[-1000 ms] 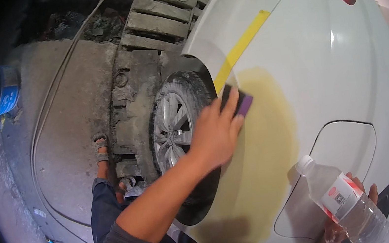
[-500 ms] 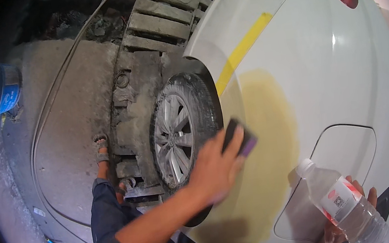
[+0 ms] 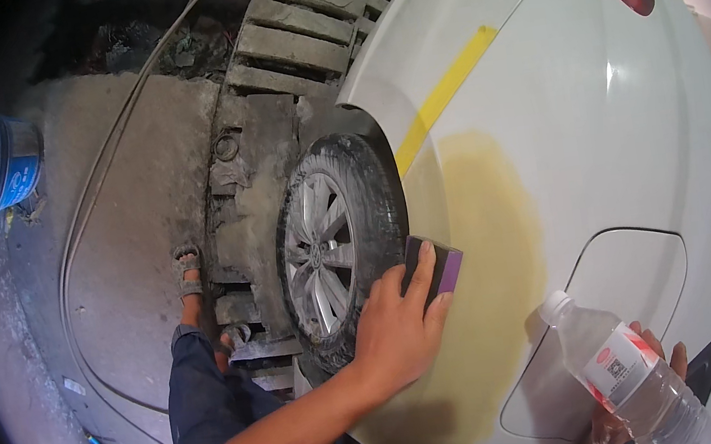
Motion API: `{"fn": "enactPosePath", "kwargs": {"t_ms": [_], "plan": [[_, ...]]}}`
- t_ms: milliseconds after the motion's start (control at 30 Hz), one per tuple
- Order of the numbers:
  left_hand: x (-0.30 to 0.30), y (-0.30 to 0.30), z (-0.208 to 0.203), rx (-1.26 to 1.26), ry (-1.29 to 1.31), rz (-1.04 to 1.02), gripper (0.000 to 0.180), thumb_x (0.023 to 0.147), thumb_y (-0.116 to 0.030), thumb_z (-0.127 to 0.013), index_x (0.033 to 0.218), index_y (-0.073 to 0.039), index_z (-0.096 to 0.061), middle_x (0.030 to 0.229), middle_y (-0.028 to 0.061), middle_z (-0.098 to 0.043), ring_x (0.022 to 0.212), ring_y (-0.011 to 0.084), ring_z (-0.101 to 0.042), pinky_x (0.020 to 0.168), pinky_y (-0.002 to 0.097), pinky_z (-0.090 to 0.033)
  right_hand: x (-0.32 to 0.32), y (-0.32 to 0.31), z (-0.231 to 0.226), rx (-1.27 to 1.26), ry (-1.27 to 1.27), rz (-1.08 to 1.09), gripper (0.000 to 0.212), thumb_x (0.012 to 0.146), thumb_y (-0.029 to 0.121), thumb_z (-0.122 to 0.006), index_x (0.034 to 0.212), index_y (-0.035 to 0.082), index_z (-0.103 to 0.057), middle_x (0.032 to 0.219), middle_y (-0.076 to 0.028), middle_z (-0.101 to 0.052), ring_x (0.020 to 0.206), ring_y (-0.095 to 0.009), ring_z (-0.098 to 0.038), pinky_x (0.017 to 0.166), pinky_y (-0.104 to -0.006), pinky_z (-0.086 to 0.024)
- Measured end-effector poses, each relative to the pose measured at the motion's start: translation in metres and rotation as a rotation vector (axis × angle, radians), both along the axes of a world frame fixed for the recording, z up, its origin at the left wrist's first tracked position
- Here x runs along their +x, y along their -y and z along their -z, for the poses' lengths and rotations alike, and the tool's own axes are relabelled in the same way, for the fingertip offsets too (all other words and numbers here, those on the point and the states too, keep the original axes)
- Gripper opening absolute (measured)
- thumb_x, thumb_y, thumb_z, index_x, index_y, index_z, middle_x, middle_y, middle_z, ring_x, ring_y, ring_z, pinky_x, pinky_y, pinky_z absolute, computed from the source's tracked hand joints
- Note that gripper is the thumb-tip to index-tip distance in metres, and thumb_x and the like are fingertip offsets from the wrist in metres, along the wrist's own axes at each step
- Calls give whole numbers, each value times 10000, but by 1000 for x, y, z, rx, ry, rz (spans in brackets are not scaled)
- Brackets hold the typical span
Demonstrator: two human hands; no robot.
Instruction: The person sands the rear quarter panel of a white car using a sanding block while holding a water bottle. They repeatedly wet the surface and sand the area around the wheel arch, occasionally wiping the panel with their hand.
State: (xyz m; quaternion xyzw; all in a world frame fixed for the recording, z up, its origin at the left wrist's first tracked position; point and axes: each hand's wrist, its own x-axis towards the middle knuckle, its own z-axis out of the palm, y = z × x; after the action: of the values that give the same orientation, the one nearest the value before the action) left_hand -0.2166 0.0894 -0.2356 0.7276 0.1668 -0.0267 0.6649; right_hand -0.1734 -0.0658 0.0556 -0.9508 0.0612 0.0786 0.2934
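Observation:
My left hand point(image 3: 393, 330) is closed around a dark sanding block point(image 3: 446, 268) with a purple side. It presses the block to the white car's fender, at the left edge of a yellowish filler patch point(image 3: 494, 239), just beside the wheel arch. At the lower right, my right hand point(image 3: 679, 358) grips a clear plastic bottle point(image 3: 616, 362) with a white cap and a red and white label. The bottle leans over the fuel flap point(image 3: 634, 260), cap toward the upper left. Most of the right hand is hidden behind it.
Yellow tape point(image 3: 447, 95) runs along the panel seam above the tyre point(image 3: 371, 202). A blue bucket point(image 3: 16, 165) stands at the far left. A hose point(image 3: 106, 157) curves over the concrete floor. Slatted grating point(image 3: 292, 26) lies beyond the wheel. My sandalled foot point(image 3: 188, 268) is left of it.
My left hand has moved the sanding block a little down and left over the filler, toward the wheel arch. The bottle in my right hand has hardly shifted.

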Motion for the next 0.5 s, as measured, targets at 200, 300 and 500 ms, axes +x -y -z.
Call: {"fn": "enactPosePath", "kwargs": {"t_ms": [200, 300, 500], "plan": [[62, -24, 20, -102, -234, -80, 626, 968, -358, -570, 1498, -61, -416, 1012, 241, -530, 927, 408, -577, 841, 464, -483, 5, 1, 4, -339, 89, -639, 1064, 778, 336, -845, 1527, 71, -137, 1425, -207, -497, 1341, -273, -500, 1210, -418, -271], [49, -21, 28, -95, -244, -94, 624, 964, -375, -575, 1490, -70, -433, 957, 230, -519, 863, 394, -566, 794, 457, -482, 21, -11, -15, -650, -133, -804, 1185, 702, 353, -895, 1533, 68, -100, 1449, -210, -470, 1347, -286, -494, 1222, -417, -239], [22, -1, 22, -72, -126, -105, 609, 955, -380, -584, 1466, -71, -465, 881, 235, -507, 773, 388, -545, 705, 460, -472, 14, -3, -17, -671, -56, -814, 1212, 679, 415, -888, 1531, 65, -102, 1463, -178, -460, 1364, -253, -480, 1241, -407, -157]]}}
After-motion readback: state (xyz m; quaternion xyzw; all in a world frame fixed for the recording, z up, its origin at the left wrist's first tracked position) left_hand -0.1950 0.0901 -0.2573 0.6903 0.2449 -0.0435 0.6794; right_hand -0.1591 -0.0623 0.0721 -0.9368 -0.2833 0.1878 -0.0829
